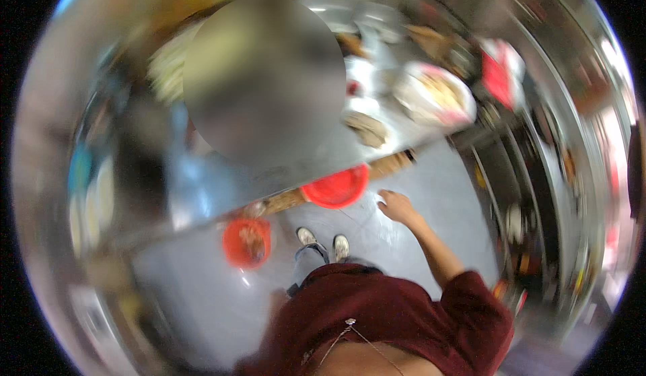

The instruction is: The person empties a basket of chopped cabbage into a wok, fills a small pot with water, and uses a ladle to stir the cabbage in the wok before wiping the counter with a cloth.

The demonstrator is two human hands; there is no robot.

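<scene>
My right hand (396,207) hangs over the floor just off the table's edge, its fingers slightly curled and nothing in it. Nearest to it are a red plastic basin (338,186), partly under the metal table (282,174), and a brown board or box. My left hand is out of view; the left sleeve is blurred. On the table lie a tan cloth (367,129), a white bag (411,96) open around pale yellow food pieces (441,90), and metal bowls (330,10). A round blurred patch hides the table's upper left part.
An orange-red bucket (246,243) with scraps in it stands on the floor at the left, near my feet. Metal shelving (525,189) with assorted items runs along the right. Pale green shredded matter (171,65) shows at the upper left. Much of the view is motion-blurred.
</scene>
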